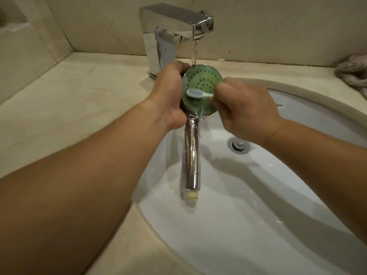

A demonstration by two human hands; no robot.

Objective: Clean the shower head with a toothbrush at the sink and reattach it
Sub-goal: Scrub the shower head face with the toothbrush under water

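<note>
The shower head [204,80] has a round green face with nozzle dots and a chrome handle that hangs down over the white sink [258,215]. My left hand [170,94] grips it at its left rim and neck, face toward me. My right hand [246,110] holds a white toothbrush [196,93], whose bristle end lies on the lower left of the green face. Water runs from the chrome faucet [176,22] onto the top edge of the shower head and drips off below.
A beige stone counter [69,100] surrounds the oval sink. The chrome drain plug [239,145] sits in the bowl under my right wrist. A crumpled beige towel [353,74] lies at the far right. Tiled walls rise behind the faucet.
</note>
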